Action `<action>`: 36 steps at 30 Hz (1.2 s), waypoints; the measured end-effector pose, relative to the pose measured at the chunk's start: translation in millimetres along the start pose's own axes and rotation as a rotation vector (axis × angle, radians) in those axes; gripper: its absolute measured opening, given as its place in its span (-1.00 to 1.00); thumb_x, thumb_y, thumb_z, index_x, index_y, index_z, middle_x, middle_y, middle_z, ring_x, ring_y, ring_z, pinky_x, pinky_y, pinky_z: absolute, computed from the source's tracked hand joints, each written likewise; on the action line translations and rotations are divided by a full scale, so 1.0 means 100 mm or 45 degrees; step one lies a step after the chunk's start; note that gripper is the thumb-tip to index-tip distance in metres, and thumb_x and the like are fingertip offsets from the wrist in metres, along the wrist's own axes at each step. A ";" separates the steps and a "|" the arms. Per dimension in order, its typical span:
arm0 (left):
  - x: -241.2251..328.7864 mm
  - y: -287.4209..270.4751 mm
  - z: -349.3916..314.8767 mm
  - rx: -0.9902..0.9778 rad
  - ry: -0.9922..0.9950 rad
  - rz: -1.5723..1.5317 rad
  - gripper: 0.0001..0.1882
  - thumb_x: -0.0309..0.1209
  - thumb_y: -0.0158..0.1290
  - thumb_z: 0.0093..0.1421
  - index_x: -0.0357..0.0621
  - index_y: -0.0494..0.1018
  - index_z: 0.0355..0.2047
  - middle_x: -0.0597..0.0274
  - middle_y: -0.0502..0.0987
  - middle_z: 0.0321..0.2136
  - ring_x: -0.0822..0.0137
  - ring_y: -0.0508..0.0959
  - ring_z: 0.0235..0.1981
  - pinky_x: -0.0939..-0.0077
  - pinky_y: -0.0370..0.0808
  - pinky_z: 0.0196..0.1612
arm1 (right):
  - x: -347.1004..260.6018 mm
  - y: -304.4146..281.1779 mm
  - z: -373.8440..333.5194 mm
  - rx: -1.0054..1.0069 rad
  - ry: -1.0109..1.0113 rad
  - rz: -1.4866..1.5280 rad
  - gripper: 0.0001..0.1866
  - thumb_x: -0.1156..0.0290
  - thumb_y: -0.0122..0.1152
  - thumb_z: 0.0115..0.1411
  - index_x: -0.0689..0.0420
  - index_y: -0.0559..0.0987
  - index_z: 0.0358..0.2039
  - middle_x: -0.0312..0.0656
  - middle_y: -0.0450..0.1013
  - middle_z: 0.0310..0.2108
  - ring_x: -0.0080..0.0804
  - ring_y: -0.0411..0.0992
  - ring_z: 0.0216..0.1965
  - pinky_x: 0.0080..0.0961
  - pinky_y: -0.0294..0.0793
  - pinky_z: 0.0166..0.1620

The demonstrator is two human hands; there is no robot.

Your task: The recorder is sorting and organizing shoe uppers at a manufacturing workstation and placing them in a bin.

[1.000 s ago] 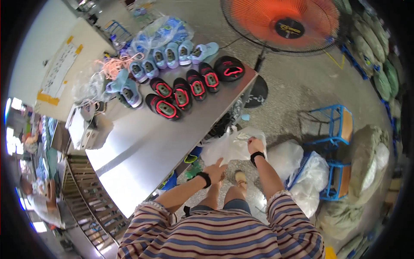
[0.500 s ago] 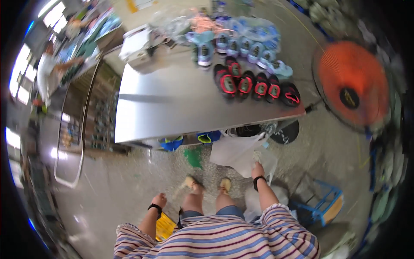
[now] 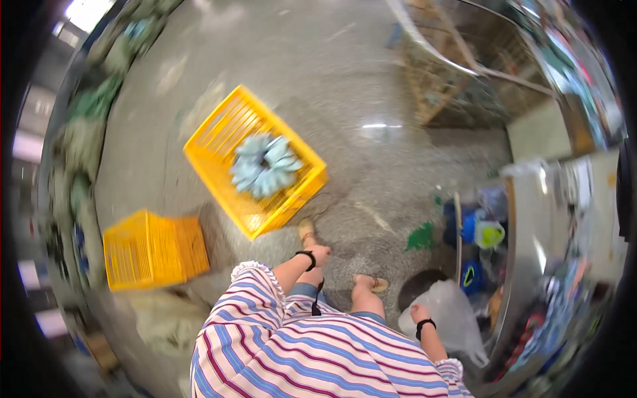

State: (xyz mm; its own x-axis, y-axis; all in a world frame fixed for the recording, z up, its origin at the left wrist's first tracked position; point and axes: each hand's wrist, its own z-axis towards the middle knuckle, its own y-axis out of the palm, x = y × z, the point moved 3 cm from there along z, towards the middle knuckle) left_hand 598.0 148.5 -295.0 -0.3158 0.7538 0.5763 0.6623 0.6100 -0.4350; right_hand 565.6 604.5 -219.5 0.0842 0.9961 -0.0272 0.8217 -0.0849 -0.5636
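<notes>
My left hand (image 3: 321, 255) hangs in front of my thigh, its fingers curled with nothing visible in them. Low on the right, my right hand (image 3: 419, 312) is closed on the edge of a clear plastic bag (image 3: 454, 318), which hangs loosely next to the table. Ahead of my feet and to the left stands a yellow slatted crate (image 3: 252, 217). Inside it, light blue shoe-shaped pieces (image 3: 279, 174) lie fanned in a ring. Neither hand touches the crate.
A second yellow crate (image 3: 149, 255) sits at left. The metal table (image 3: 531, 255) runs along my right, with blue shoes (image 3: 472, 275) beneath it. A cart with a metal frame (image 3: 458, 66) stands far right. Stuffed sacks (image 3: 86, 205) line the left side. A green patch (image 3: 420, 236) marks the floor.
My view has swung left, away from the table, which now lies on my right. The crate with blue pieces has come into view ahead. My right hand still holds the bag.
</notes>
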 end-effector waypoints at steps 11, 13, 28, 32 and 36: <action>-1.38 -0.40 -0.40 0.589 -0.896 -0.602 -0.70 -0.30 -0.10 0.02 -0.06 0.44 -0.23 0.00 0.49 -0.29 0.08 0.47 -0.22 0.29 0.39 -0.13 | -1.86 -1.22 0.49 -0.070 -0.636 -0.231 -0.81 0.35 0.04 -0.01 0.05 0.53 -0.35 -0.04 0.46 -0.42 -0.09 0.42 -0.34 -0.29 0.41 -0.27; -1.58 -0.55 -0.36 0.660 -1.001 -0.737 -0.71 -0.34 -0.10 0.04 -0.09 0.43 -0.21 0.02 0.50 -0.32 0.11 0.50 -0.29 0.31 0.43 -0.19 | -1.77 -1.24 0.51 -0.208 -0.573 -0.245 -0.80 0.33 0.05 -0.02 0.05 0.53 -0.36 -0.05 0.46 -0.43 -0.11 0.43 -0.34 -0.30 0.41 -0.26; -2.08 -0.49 1.72 1.127 -0.741 -2.419 -0.55 -0.39 0.03 0.07 -0.14 0.20 -0.03 0.16 0.44 -0.28 0.34 0.49 -0.39 0.45 0.40 -0.51 | -1.17 -1.80 1.01 -0.371 -0.126 -0.094 -0.79 0.46 -0.05 0.03 0.21 0.50 -0.33 -0.20 0.50 -0.53 -0.44 0.48 -0.47 -0.53 0.45 -0.34; -2.12 -0.42 2.21 1.064 -1.028 -2.111 -0.24 -0.16 0.12 -0.03 -0.26 0.04 0.08 0.04 0.36 -0.12 0.16 0.42 -0.21 0.33 0.47 -0.39 | -0.43 -1.81 1.04 -0.080 -0.202 -0.004 -0.82 0.34 0.05 0.01 0.14 0.55 -0.46 -0.13 0.47 -0.51 -0.37 0.47 -0.46 -0.48 0.44 -0.34; -2.62 -0.21 2.51 1.394 -0.798 -2.253 -0.25 -0.17 0.16 -0.04 -0.21 0.02 0.04 0.00 0.36 -0.20 0.09 0.48 -0.36 0.20 0.41 -0.57 | -0.16 -1.74 1.04 -0.148 -0.159 -0.067 -0.71 0.19 0.03 0.06 0.17 0.53 -0.40 -0.03 0.47 -0.46 -0.20 0.46 -0.39 -0.39 0.41 -0.29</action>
State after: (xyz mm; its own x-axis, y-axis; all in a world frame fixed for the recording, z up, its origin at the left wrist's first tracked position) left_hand 495.9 -0.7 -611.0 -0.2665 -0.7746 0.5735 -0.9610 0.2594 -0.0961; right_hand 363.0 606.1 -206.7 -0.0254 0.9940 -0.1063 0.8835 -0.0275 -0.4676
